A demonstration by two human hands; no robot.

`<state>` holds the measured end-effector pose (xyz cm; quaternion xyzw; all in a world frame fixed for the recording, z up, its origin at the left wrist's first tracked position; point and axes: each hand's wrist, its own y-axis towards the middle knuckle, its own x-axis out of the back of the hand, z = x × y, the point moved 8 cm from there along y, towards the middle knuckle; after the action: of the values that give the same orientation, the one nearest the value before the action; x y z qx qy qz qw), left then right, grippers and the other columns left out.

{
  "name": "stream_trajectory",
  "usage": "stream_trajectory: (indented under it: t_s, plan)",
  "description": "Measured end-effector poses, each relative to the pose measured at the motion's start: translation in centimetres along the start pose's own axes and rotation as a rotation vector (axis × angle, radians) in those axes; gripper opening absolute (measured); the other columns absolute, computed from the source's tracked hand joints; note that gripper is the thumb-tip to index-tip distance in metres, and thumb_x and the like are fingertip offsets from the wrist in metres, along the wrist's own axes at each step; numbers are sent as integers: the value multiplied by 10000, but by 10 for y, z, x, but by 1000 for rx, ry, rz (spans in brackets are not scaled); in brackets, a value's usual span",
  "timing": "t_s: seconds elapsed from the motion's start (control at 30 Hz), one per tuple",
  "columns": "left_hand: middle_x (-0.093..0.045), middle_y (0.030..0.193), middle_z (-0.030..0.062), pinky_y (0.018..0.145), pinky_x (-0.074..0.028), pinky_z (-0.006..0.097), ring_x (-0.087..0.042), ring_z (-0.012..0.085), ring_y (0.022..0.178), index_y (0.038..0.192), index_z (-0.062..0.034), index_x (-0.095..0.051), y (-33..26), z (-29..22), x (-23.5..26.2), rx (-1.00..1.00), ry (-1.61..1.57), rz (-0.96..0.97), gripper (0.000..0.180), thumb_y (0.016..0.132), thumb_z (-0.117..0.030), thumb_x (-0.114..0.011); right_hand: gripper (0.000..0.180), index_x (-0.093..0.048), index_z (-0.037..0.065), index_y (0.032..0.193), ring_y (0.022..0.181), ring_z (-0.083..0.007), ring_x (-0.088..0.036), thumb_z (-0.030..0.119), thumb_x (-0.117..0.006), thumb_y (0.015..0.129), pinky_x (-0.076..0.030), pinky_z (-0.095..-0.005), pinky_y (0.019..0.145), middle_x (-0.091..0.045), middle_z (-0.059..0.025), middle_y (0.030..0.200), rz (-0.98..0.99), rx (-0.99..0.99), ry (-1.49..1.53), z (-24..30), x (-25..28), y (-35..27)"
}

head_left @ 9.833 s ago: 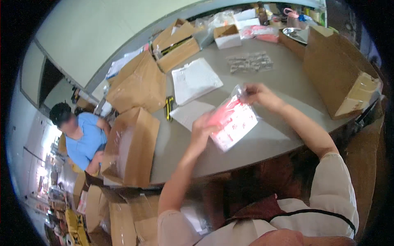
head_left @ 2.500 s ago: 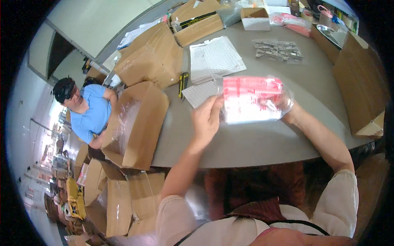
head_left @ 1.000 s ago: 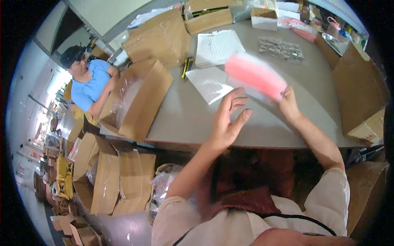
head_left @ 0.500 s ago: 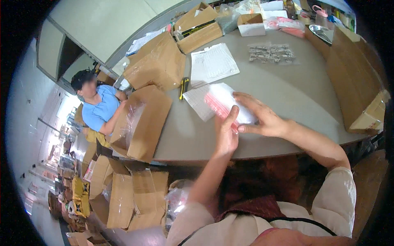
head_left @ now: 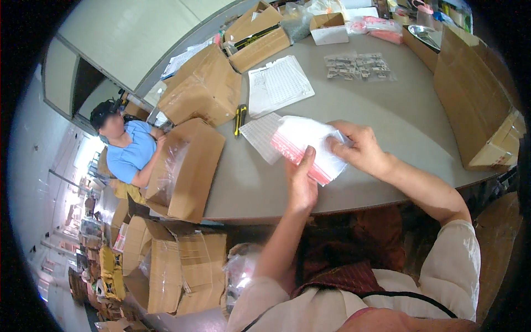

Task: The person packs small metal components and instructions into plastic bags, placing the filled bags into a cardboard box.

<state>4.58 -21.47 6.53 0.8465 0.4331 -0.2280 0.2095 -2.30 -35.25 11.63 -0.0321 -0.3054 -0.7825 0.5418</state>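
A stack of thin whitish plastic bags (head_left: 304, 133) with a red-striped edge is held over the near part of the table. My left hand (head_left: 302, 188) grips its near edge, thumb on top and the other fingers hidden beneath. At the stack's right side my right hand (head_left: 362, 149) has thumb and fingers closed on the plastic. A printed sheet (head_left: 259, 135) shows partly from under the bags' left end. Beyond lies a pad of printed papers (head_left: 280, 86), with a yellow-and-black utility knife (head_left: 240, 120) left of it.
Small metal parts in clear packs (head_left: 359, 67) lie on the table's far side. An open carton (head_left: 202, 171) stands at the left, another carton (head_left: 206, 86) behind it. A tall cardboard box (head_left: 470, 99) borders the right. Across the left carton sits a co-worker in a blue shirt (head_left: 133, 149).
The bags now lie flatter and more spread out, with the red edge turned more into view. My right hand has shifted from cupping their side to pinching them.
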Motion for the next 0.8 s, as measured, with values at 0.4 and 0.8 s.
stream_trajectory:
  t_s: [0.4, 0.8]
  plan:
    - [-582, 1227, 84, 981, -468, 350, -584, 182, 1135, 1361, -16, -428, -3, -7, 1, -132, 73, -22, 538, 937, -151, -729, 611, -571, 21, 1309, 1097, -368, -623, 217, -835, 794, -504, -426, 927, -633, -181, 1175, 64, 228, -29, 16, -15, -1]
    - [-573, 1247, 93, 1003, -465, 363, -573, 187, 1147, 1377, -6, -433, -3, -9, 1, -158, 44, -54, 550, 934, -134, -732, 573, -595, 12, 1281, 1037, -361, -647, 238, -833, 811, -524, -422, 886, -646, -188, 1144, 75, 311, -68, 24, -13, -2]
